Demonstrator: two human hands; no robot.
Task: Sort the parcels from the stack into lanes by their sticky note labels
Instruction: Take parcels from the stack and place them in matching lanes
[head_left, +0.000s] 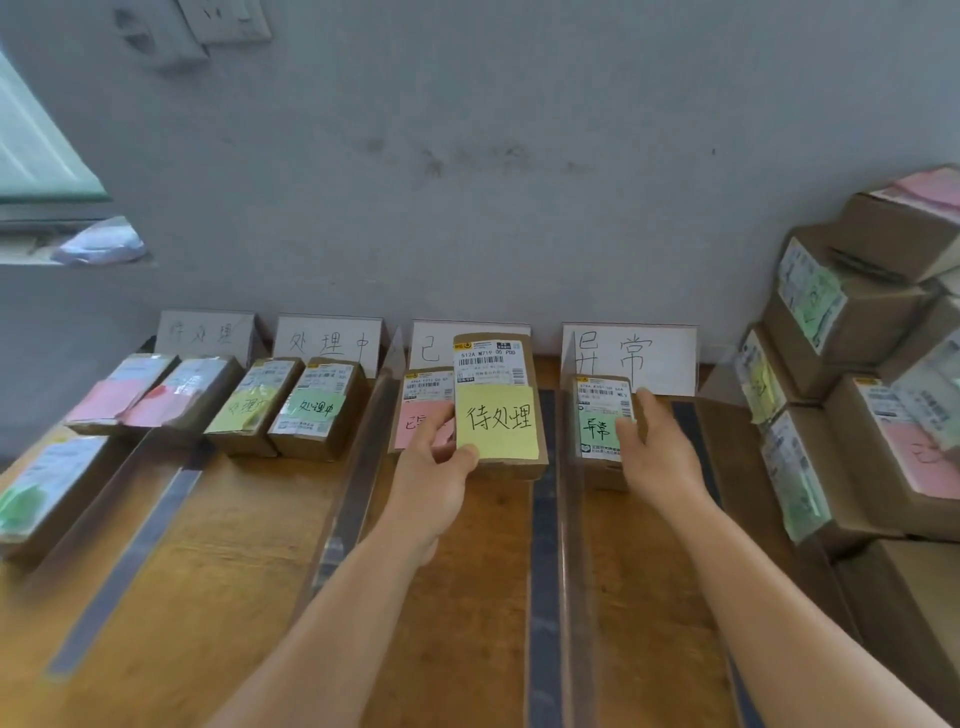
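Observation:
My left hand (434, 467) grips a cardboard parcel (498, 364) with a yellow sticky note (497, 422), holding it up over the third lane. Behind it lies a parcel with a pink note (415, 410). My right hand (657, 447) holds the right side of a parcel with a green note (600, 415) that sits in the fourth lane, below its white sign (636, 353). The stack of parcels (852, 395) stands at the far right.
Clear dividers (358, 467) and dark tape strips (543, 571) split the wooden table (218, 571) into lanes with white signs at the wall. Two pink-note parcels (150, 395) fill the first lane, two others (291, 410) the second. One green-note parcel (47, 488) lies far left.

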